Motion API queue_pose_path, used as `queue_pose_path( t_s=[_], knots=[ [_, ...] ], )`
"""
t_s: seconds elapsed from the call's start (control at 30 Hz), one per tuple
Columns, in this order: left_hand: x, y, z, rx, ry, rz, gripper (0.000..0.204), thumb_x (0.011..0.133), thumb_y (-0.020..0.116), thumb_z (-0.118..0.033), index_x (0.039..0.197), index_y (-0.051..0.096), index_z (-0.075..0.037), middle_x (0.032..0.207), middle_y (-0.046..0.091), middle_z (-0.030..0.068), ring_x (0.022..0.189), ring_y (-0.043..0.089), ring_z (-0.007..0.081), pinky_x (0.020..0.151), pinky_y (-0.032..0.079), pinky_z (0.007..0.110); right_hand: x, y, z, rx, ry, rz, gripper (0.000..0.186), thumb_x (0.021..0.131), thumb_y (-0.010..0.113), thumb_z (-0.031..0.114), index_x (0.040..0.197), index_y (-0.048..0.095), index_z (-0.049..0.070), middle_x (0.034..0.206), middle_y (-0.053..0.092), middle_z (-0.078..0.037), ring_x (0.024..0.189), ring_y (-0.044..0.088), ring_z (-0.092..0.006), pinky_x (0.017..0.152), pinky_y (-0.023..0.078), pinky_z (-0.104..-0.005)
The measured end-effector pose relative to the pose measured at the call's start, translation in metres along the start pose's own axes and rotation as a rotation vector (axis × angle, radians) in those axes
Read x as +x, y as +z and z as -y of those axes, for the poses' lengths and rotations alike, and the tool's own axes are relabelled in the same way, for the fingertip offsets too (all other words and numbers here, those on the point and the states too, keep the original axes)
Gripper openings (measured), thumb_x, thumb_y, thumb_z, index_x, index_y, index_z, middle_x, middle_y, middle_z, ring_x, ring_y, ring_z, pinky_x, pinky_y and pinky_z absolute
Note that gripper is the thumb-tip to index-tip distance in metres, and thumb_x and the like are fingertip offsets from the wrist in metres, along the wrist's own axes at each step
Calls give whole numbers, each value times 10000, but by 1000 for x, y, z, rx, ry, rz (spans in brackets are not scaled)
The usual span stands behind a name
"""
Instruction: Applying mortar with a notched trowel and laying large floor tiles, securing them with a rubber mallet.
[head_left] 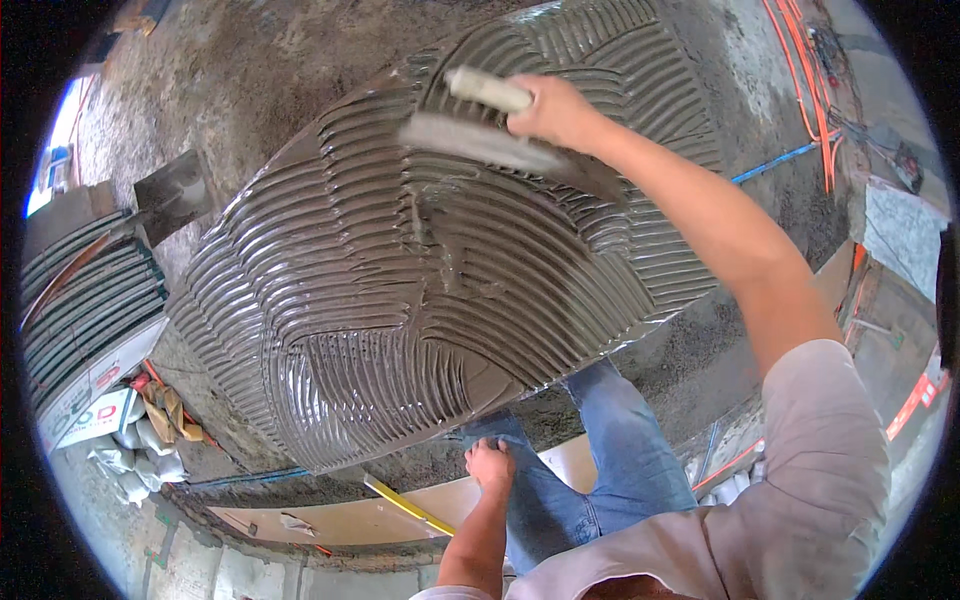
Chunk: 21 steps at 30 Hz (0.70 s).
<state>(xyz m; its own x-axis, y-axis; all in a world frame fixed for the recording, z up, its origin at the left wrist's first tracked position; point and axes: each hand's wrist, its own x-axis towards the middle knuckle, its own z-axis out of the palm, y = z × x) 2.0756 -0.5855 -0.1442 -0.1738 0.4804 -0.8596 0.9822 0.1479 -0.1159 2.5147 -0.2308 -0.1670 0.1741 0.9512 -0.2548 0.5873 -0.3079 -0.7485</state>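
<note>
Upper centre: right hand (562,112) wraps the pale cylindrical handle (490,90) of a blurred grey metal trowel (490,147), likely for control over ridged wet grey mortar (350,250). Left hand (490,464), lower centre, rests on blue denim jeans (545,505), probably bracing; can't tell if closed.

red lettering (107,413) | large, partly visible | on white carton (84,424) | left
</note>
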Motion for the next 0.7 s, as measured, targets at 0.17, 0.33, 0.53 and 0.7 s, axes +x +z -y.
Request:
queue_pose_path(
  t_s=[0.17, 0.33, 0.53, 0.7],
  knots=[
    [1, -5, -2, -22, 25, 9, 336, 783, 618, -328, 990, 633, -63, 1054, 614, 125, 1036, 514, 330, 880, 430, 416, 25, -27, 39, -164, -302, 137, 374, 672, 676, 128, 1034, 590, 93, 923, 650, -101, 859, 625, -189, 778, 488, -331],
    [-1, -3, -4, -75, 25, -6, 322, 785, 614, -320, 980, 637, -64, 1052, 612, 128, 1042, 507, 331, 883, 422, 425, 94, -24, 54, -343, -613, -44, 228, 651, 625, 156, 860, 628, 66, 832, 648, -174, 824, 628, -346, 729, 496, -407],
    [-6, 8, 0, -130, 16, -54, 290, 785, 606, -298, 948, 646, -61, 1044, 613, 129, 1039, 505, 333, 886, 415, 433, 133, -8, 76, -365, -396, 176, 213, 644, 623, 141, 835, 589, 52, 792, 632, -177, 796, 617, -351, 706, 477, -406],
    [-6, 13, 2, -139, 33, -78, 273, 783, 604, -285, 933, 651, -62, 1018, 620, 136, 1018, 514, 336, 875, 421, 437, 145, 7, 84, -502, -395, 178, 238, 637, 642, 174, 838, 595, 57, 806, 637, -173, 809, 618, -349, 712, 478, -419]
  ],
)
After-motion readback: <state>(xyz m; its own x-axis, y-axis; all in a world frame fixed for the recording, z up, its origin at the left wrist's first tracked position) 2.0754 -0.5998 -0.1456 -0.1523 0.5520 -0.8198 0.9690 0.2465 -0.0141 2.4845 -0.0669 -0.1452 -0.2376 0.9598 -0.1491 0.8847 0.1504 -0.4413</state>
